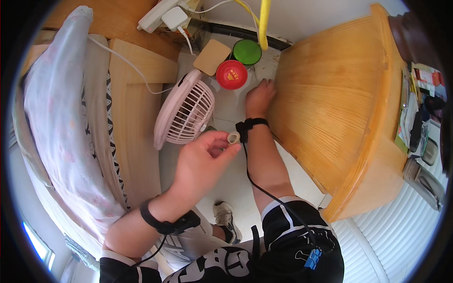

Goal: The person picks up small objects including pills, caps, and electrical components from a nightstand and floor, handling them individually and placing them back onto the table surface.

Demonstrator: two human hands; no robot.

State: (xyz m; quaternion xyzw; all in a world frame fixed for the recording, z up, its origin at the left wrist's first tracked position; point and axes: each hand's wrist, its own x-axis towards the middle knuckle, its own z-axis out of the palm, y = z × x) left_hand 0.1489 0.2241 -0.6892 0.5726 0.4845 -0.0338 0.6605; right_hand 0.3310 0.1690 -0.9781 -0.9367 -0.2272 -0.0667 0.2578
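Thumb and fingers of my left hand (205, 158) pinch a small beige ring-shaped piece (233, 137) with a hollow middle. It is held up in front of my right wrist. My right hand (260, 98) reaches farther away, low beside the wooden cabinet (325, 104). Its fingers look curled in, and whatever they may hold is hidden behind the hand. To the left of both hands stands a pink fan (186, 111) with a slatted grille. A round red lid (231, 74) is just beyond my right hand, on its left.
A green round lid (247, 52) and a tan box (212, 57) stand by the red one. A yellow pipe (264, 26) comes down at the far wall. A power strip (158, 14) with a white charger lies far left. A bed (66, 122) borders the left side.
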